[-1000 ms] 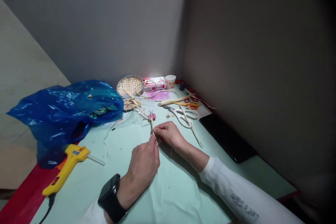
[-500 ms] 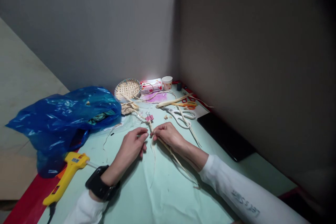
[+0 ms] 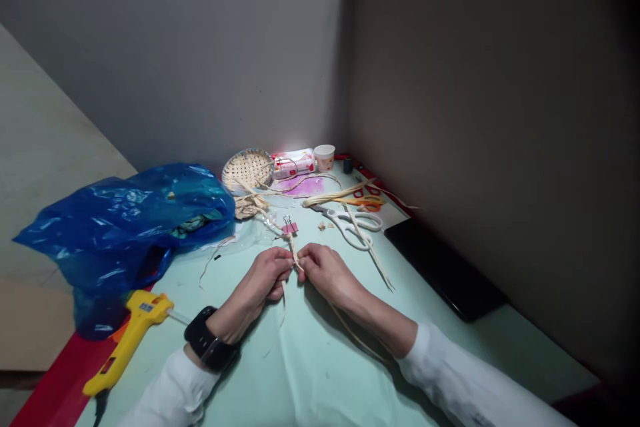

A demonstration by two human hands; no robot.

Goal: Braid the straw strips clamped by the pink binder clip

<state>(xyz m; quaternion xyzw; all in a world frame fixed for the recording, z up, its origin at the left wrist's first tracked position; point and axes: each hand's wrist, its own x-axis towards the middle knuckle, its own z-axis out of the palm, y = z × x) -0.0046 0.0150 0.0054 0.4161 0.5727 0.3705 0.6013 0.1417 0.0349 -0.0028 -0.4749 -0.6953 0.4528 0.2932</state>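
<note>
A braid of pale straw strands [image 3: 294, 248] runs toward me from a pink binder clip [image 3: 290, 229]. My left hand [image 3: 267, 273] pinches the strands at the left of its near end, and a loose strand [image 3: 285, 300] hangs below those fingers. At the right of the same end, my right hand [image 3: 327, 270] is closed on the straw strands. Another long strand [image 3: 357, 340] trails under my right wrist toward me. Beyond the clip, the braid leads back to a bundle of straw [image 3: 249, 205].
White scissors [image 3: 357, 225], orange scissors [image 3: 367, 201] and loose straw lie to the right, beside a black flat device [image 3: 440, 270]. A blue plastic bag [image 3: 125, 213] and a yellow glue gun [image 3: 127, 340] are at left. Behind stand a woven basket [image 3: 247, 168] and a paper cup [image 3: 325, 157].
My left hand has moved right and in to the braid's end, and its fingers have closed on the strands. The long strand by my right hand has shifted. The view has turned slightly left.
</note>
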